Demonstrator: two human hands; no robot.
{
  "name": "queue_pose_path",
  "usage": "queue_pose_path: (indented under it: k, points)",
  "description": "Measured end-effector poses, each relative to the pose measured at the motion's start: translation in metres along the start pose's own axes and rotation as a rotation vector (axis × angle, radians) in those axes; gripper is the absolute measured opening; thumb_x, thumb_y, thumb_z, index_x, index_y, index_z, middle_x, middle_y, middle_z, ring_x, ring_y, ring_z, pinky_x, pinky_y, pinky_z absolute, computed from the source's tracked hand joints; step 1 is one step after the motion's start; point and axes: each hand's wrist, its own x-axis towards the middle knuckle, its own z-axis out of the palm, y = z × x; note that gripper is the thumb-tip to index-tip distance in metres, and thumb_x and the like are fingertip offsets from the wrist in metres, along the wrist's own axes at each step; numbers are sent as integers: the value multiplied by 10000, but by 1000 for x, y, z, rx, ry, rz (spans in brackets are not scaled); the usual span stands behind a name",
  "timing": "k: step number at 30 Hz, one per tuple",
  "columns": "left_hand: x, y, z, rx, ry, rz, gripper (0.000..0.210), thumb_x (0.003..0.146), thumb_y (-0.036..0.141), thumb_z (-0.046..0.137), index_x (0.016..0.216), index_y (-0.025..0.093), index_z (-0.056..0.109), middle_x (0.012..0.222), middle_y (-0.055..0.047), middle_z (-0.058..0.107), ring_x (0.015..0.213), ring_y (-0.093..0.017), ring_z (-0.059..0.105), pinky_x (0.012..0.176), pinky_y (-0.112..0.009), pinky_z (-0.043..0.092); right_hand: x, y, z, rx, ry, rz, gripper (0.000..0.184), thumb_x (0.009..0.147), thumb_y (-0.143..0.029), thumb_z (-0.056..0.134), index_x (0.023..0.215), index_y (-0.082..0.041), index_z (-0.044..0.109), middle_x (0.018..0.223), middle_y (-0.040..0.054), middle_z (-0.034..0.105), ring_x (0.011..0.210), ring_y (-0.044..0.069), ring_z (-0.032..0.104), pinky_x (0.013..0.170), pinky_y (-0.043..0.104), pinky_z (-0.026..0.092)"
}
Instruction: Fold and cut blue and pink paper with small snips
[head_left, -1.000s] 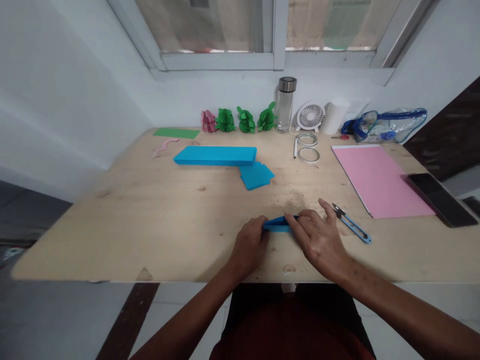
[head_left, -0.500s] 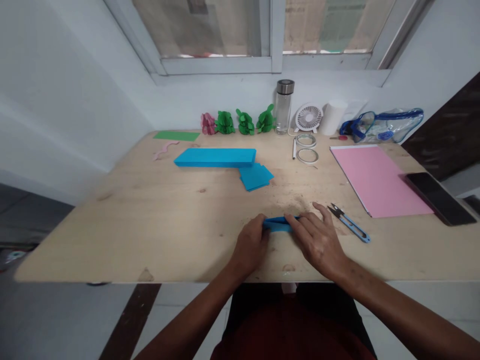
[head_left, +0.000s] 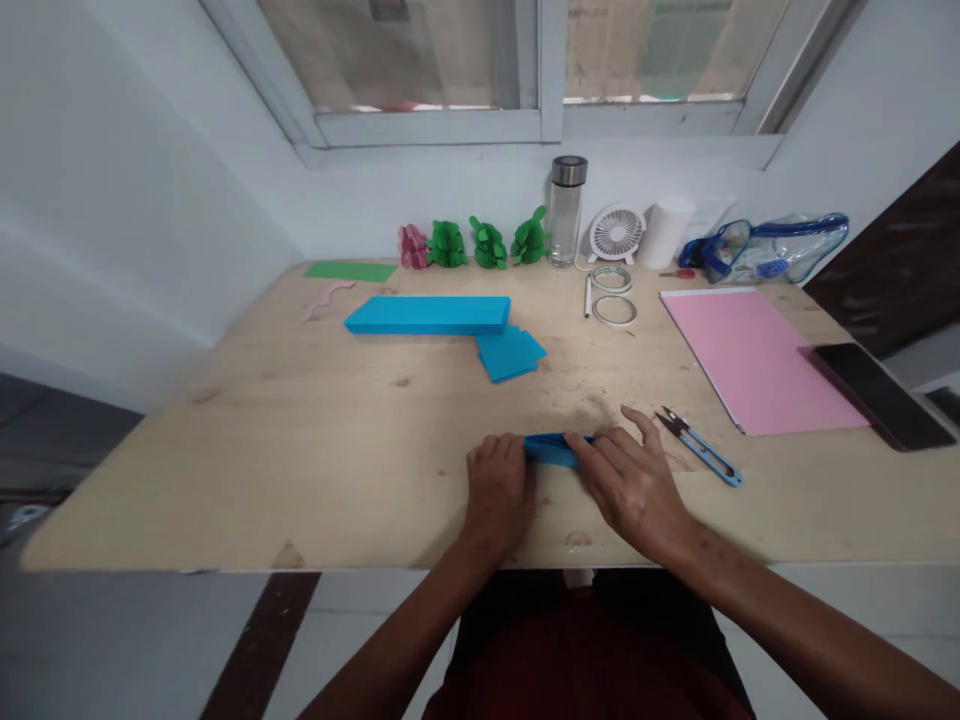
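Note:
A folded piece of blue paper (head_left: 551, 450) lies between my hands near the table's front edge. My left hand (head_left: 499, 490) is closed on its left end, the thumb hidden behind the fingers. On its right part, my right hand (head_left: 626, 480) presses with bent fingers, the index finger raised off the paper. Farther back are a stack of small blue paper squares (head_left: 511, 355) and a stack of long blue paper strips (head_left: 427, 315). To the right of my right hand, blue-handled thread snips (head_left: 701, 448) rest on the table.
Pink paper (head_left: 761, 365) and a black phone (head_left: 881, 395) lie at the right. Rolls of tape (head_left: 615, 312), a glass bottle (head_left: 566, 215), a small fan (head_left: 617, 235) and a clear pouch (head_left: 780, 250) stand or lie along the back. Green paper figures (head_left: 489, 243) lean on the wall.
The blue paper's opening between my hands has narrowed and it looks flatter. The fingers of my left hand have shifted over its left end; my right hand stays nearly in place.

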Motion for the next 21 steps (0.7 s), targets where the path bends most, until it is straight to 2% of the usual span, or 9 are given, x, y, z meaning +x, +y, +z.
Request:
queue_pose_path:
  k: [12,16,21]
  points:
    - [2,1,-1,30,-46,5,161,807,85,423,843,174,552,824,-91,585,864,-261,515,737,-392,387,-2,3,-2,-5,-39,9,334,908,-73,431,1208,-130,568,724,20,641,765,165,564,1032,487,293]
    - [2,1,-3,3,-27,7,187,797,63,413,839,178,555,836,-90,589,851,-255,516,737,-388,383,0,2,-5,20,-20,13,365,912,-68,412,1231,-172,555,712,5,636,764,164,568,1027,486,298]
    - [0,-1,-1,6,-24,25,164,836,100,411,807,177,554,814,-89,587,836,-258,511,730,-395,375,0,4,-6,16,-54,-13,363,918,-76,409,1249,-152,537,737,15,647,794,164,573,1041,499,277]
